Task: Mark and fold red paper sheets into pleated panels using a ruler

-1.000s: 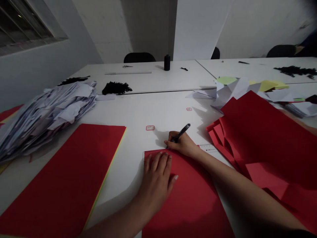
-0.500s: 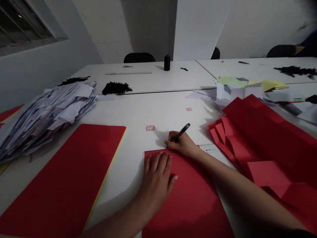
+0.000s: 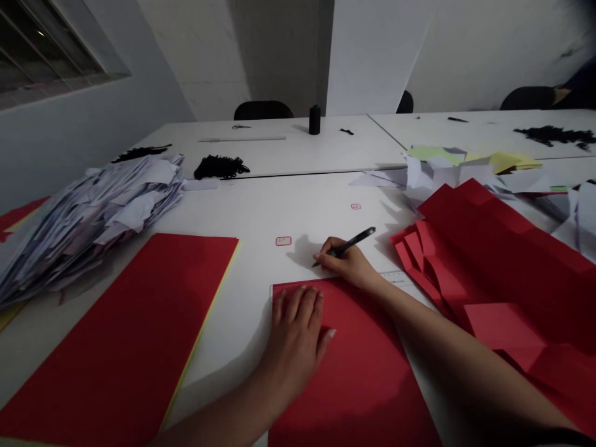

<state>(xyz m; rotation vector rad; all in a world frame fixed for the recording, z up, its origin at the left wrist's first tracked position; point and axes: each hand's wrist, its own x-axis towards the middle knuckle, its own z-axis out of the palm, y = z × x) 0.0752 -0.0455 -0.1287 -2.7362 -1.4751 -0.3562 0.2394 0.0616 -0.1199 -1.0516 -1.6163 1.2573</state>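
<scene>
My left hand (image 3: 298, 332) lies flat with its fingers stretched out on a red sheet of paper (image 3: 363, 366), near the sheet's top left corner. In a writing grip, my right hand (image 3: 347, 264) is closed on a black pen (image 3: 356, 242). The pen's tip points down and left, just beyond the sheet's top edge; whether it touches anything I cannot tell. Part of a clear ruler (image 3: 395, 278) shows at the sheet's top right, the rest hidden under the paper and my arm.
To the left lie a red sheet stack with yellow edges (image 3: 135, 329) and a heap of white papers (image 3: 116, 205). Folded red papers (image 3: 503, 267) crowd the right. Farther back are black yarn (image 3: 221, 166), a black thread spool (image 3: 315, 120), scissors (image 3: 241, 126) and white scraps (image 3: 433, 177).
My right hand has lifted slightly and shifted right, tilting the pen lower and taking its tip off the sheet's top edge. My left hand stays in place on the sheet.
</scene>
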